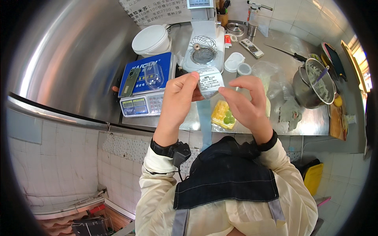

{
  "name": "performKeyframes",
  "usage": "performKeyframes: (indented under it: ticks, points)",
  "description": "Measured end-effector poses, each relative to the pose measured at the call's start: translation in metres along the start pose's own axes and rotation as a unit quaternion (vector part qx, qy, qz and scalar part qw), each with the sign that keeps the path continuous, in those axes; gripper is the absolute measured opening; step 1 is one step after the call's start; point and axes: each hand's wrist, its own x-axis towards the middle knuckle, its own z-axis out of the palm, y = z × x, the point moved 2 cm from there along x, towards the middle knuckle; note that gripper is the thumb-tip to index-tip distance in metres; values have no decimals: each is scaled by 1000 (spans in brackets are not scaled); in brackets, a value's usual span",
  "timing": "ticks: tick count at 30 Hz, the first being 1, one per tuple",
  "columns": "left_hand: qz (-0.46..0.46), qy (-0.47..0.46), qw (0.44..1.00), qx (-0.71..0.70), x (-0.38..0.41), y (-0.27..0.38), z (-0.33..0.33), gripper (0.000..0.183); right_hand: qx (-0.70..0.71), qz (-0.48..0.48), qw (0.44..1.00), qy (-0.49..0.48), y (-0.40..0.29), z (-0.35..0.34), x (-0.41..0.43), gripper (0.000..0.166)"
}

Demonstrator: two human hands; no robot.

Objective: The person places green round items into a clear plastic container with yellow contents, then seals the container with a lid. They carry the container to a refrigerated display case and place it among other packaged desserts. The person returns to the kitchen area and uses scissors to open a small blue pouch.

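My left hand point(180, 96) grips a roll of printed labels point(210, 81) by its left side, above the steel worktop's front edge. A strip of pale blue backing point(204, 124) hangs from the roll past that edge. My right hand point(246, 101) is at the roll's right side, thumb and forefinger apart; the fingertip beside the label's lower right edge may touch it. Below and between the hands, a clear plastic box point(223, 115) of yellow fruit pieces and green grapes lies on the worktop.
At left, a blue-topped digital scale point(141, 101) bears a phone and a clear plastic lid. Behind the roll stands a mixer point(203, 32) with a whisk on its base. A knife point(288, 53), plastic bags and a steel pot point(310, 85) lie to the right.
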Motion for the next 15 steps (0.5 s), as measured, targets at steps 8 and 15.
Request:
performKeyframes:
  ticks: [8, 15]
  points:
    - [-2, -21, 1000, 1, 19, 4, 6, 33, -96, -56, 991, 80, 4, 6, -8, 32]
    - [52, 5, 985, 164, 56, 4, -6, 34, 2, 77, 997, 24, 8, 6, -17, 22]
